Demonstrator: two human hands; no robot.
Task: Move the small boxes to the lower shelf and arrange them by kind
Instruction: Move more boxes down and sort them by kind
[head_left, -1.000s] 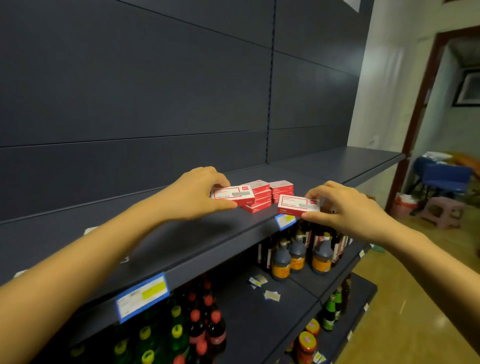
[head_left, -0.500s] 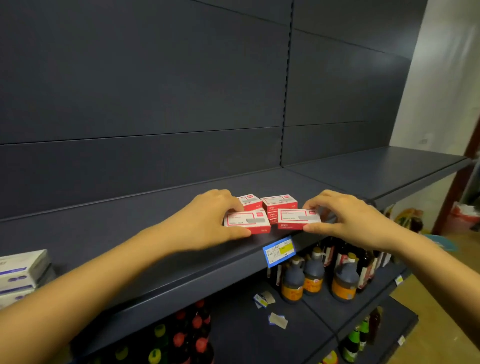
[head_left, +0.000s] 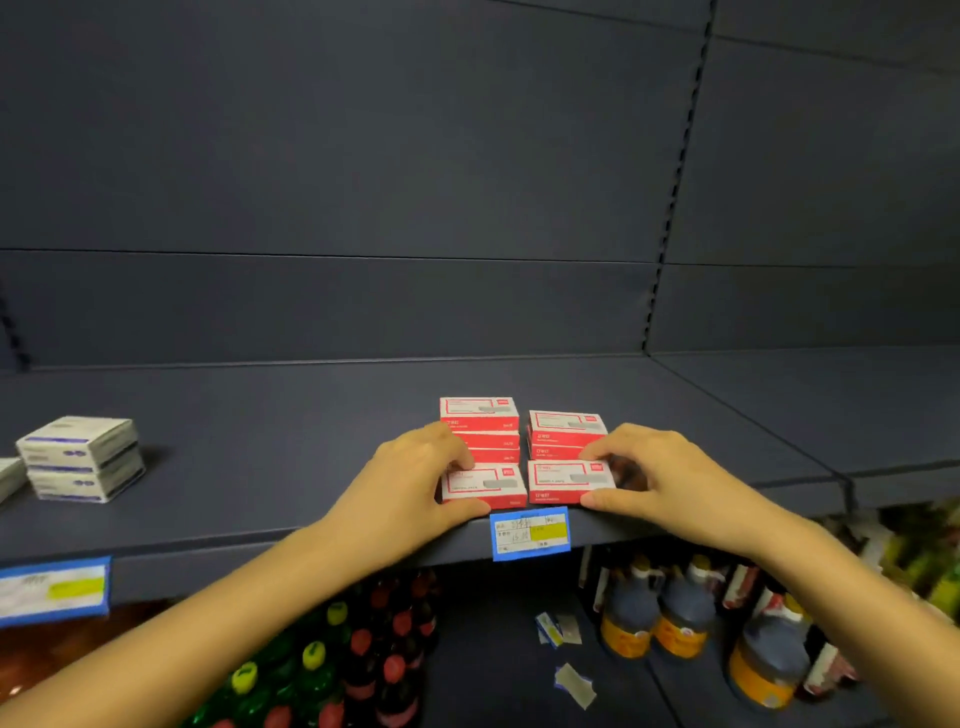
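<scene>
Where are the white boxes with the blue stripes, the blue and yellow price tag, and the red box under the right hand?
white boxes (head_left: 83, 457): head view, front face of the stack.
price tag (head_left: 530, 533): head view, its middle.
red box (head_left: 569, 480): head view, its white top face.

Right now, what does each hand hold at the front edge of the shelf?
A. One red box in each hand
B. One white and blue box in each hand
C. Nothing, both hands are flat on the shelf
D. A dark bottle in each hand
A: the left hand grips the front left red box and the right hand grips the front right red box, both resting on the shelf.
</scene>
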